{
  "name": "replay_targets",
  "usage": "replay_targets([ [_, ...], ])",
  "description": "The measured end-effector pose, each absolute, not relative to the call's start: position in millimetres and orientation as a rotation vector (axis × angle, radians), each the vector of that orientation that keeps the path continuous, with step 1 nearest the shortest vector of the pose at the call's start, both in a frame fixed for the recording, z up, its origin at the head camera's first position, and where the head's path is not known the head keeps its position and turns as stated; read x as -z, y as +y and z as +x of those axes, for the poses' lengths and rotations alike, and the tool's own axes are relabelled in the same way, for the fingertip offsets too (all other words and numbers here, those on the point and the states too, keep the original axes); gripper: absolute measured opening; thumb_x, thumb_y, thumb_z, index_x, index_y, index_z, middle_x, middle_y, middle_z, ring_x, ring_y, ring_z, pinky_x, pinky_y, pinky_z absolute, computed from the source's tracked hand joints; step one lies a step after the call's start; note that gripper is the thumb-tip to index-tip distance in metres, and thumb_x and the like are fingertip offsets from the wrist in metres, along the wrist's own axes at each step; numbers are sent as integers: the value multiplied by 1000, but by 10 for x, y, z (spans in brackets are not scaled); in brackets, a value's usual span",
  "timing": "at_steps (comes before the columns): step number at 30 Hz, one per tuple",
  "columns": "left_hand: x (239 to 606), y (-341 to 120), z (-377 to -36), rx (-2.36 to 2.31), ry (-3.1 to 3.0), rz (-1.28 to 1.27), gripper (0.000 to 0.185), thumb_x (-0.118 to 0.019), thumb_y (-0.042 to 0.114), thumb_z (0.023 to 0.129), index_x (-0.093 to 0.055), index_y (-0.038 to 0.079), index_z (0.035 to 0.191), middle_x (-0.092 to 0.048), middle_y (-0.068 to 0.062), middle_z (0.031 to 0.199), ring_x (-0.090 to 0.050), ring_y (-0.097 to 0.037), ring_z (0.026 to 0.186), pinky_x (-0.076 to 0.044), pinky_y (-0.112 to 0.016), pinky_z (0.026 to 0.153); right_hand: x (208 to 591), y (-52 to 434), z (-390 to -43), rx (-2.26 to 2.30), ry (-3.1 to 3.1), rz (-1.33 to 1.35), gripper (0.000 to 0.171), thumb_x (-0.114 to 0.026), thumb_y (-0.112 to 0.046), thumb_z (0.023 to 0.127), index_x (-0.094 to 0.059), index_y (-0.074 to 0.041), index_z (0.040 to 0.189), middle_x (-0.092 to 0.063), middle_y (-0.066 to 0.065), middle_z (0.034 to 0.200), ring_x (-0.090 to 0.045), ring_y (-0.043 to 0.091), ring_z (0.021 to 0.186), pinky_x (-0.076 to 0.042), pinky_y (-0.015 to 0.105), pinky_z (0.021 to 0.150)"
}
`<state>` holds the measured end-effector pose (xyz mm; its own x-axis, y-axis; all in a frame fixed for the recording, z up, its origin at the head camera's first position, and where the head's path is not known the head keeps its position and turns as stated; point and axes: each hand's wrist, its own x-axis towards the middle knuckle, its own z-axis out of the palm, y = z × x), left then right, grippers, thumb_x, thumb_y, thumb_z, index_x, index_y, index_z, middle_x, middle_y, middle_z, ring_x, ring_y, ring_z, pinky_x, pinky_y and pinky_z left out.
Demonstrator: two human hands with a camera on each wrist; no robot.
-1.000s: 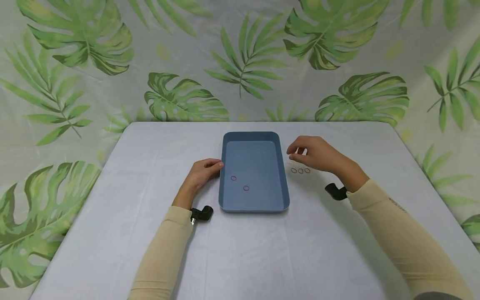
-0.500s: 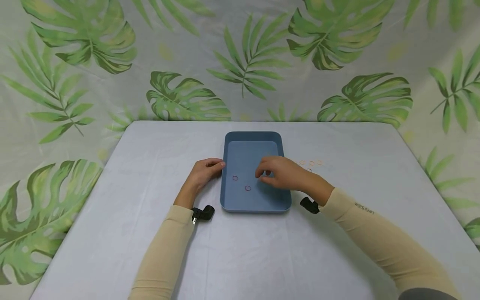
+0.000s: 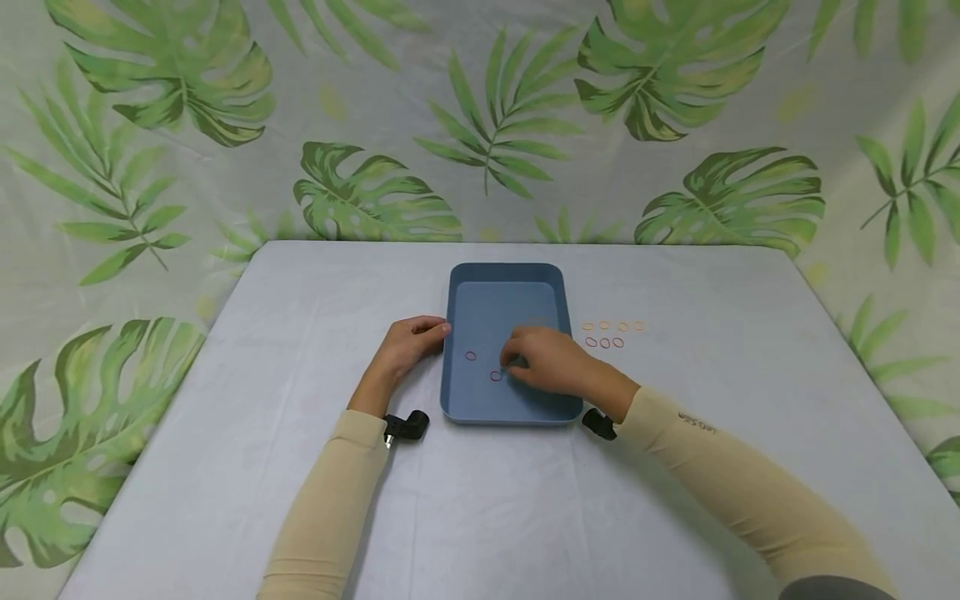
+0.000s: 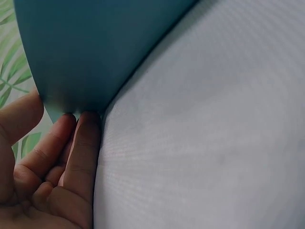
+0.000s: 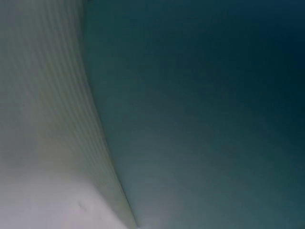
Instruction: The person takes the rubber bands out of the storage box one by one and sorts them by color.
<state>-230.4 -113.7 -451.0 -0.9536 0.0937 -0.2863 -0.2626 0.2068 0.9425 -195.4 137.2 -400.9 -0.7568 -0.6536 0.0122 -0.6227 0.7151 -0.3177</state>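
Beige long sleeves (image 3: 330, 500), small dark lettering on the right one; black wrist cameras (image 3: 406, 427) (both wrists).

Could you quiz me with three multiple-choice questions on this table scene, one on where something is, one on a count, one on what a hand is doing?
1. Where is the right hand?
A. over the blue tray
B. on the leaf backdrop
C. at the table's near edge

2. How many red rings lie in the row on the table right of the tray?
A. one
B. three
C. six

3. What is the left hand doing?
A. lifting a ring
B. lying flat, far from the tray
C. touching the tray's left wall

Answers: 1 A, it is low inside the tray; 2 B, three side by side; 3 C, fingertips meet the wall.
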Motion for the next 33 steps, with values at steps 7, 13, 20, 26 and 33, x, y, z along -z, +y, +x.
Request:
replay_targets([
  [7,4512,-1125,-2307,-1806,2211,-151,40,-68,24,95,-64,3,129,-65,-16,133,-64,-25,120,-52,-38,104,4158,1305,-1881,500,2927,-918,10,-73,-18,90,-75,-13,98,-68,2,95,-65,18,88,-57,37,75],
  [13,4523,-1137,-2312,-1793,2221,-151,41,-68,26,95,-65,4,129,-65,-15,132,-64,-25,119,-52,-38,104,4226,1245,-1860,547,2966,-838,13,-74,-25,90,-76,-14,96,-69,2,93,-64,17,82,-56,36,72],
  [20,4502,-1145,-2300,-1781,2231,-153,41,-68,28,94,-65,5,129,-65,-14,132,-64,-25,119,-52,-38,104,4232,1195,-1870,556,2952,-830,17,-75,-28,89,-77,-13,96,-69,2,91,-64,16,80,-56,35,73],
  [26,4498,-1138,-2298,-1797,2215,-163,42,-68,26,95,-64,5,130,-65,-15,133,-64,-26,120,-52,-38,104,4240,1197,-1890,550,2929,-839,14,-75,-25,89,-77,-13,96,-68,3,92,-63,16,80,-55,34,74],
  [33,4490,-1122,-2286,-1807,2211,-159,41,-68,25,95,-65,4,129,-65,-15,133,-64,-25,119,-52,-38,104,4256,1184,-1890,521,2921,-836,16,-73,-27,90,-77,-13,98,-67,2,92,-60,14,78,-54,32,71],
])
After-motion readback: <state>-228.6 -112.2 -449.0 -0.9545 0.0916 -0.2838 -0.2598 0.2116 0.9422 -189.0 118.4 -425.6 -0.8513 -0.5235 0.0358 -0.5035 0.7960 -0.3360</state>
